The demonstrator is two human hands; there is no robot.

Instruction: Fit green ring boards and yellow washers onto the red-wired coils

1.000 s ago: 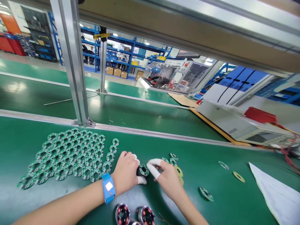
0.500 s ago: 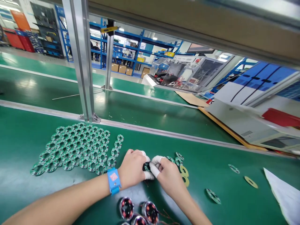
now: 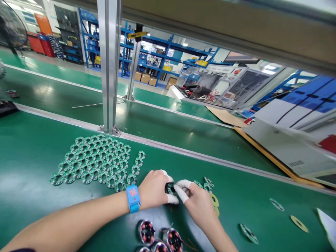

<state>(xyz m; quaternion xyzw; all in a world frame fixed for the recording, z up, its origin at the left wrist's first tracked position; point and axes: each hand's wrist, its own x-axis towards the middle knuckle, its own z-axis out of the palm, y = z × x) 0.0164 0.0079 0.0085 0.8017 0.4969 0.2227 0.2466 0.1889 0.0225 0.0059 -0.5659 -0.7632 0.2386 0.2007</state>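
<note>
My left hand (image 3: 154, 189) and my right hand (image 3: 199, 204) meet over the green mat (image 3: 31, 196), both with white finger cots. Between their fingertips they pinch a small dark round part topped by a green ring-shaped circuit board (image 3: 171, 189). A blue wrist strap (image 3: 133, 198) sits on my left wrist. Just right of my right hand lie two yellow washers (image 3: 214, 201) and loose green rings (image 3: 208, 182). Near the bottom edge stand several round wound coils (image 3: 160, 239).
A big sheet of several green ring boards (image 3: 97, 159) lies left of my hands. More loose rings (image 3: 248, 233) and a yellow washer (image 3: 299, 223) lie to the right. A metal post (image 3: 109, 66) rises behind, a cardboard board (image 3: 273, 159) and white machine (image 3: 286, 147) beyond.
The view has swung left, so everything sits further right in the picture. My hands closed in together on the small round part and stay on it.
</note>
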